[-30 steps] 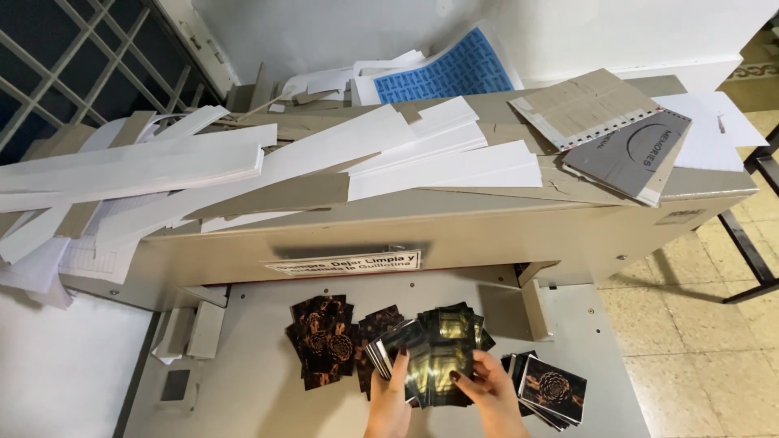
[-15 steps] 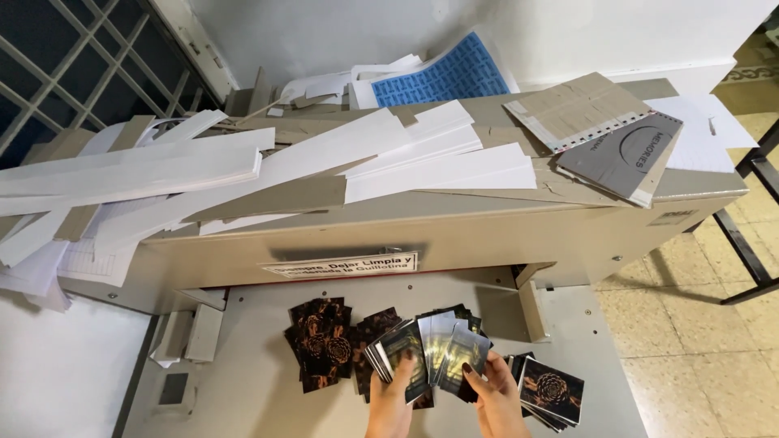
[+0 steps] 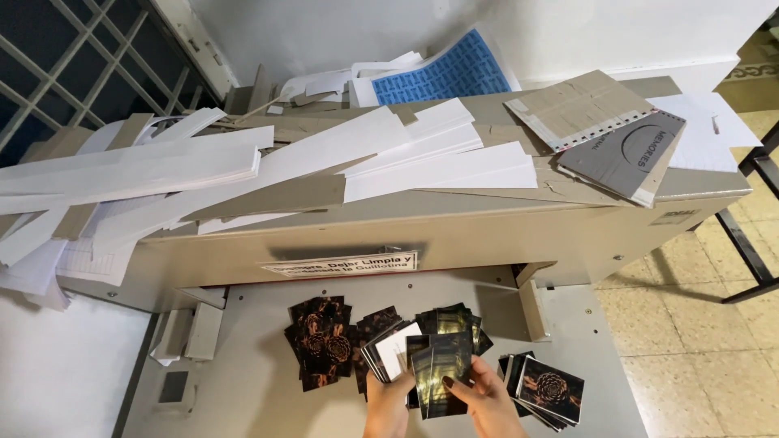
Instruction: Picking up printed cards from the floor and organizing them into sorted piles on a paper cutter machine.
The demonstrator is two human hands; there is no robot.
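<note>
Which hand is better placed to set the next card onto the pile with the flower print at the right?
Right hand, probably: it lies beside the right pile, while the left hand grips the fanned cards.

Dark glossy cards (image 3: pixel 434 361) — fanned, upright.

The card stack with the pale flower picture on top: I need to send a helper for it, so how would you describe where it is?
Start at the grey machine bed under the paper-strewn top. The stack lies at the bed's right edge, just right of the right hand. Unlike the fanned cards held in both hands and the loose dark pile on the left, it lies untouched, topped by a pale flower on black.
</note>
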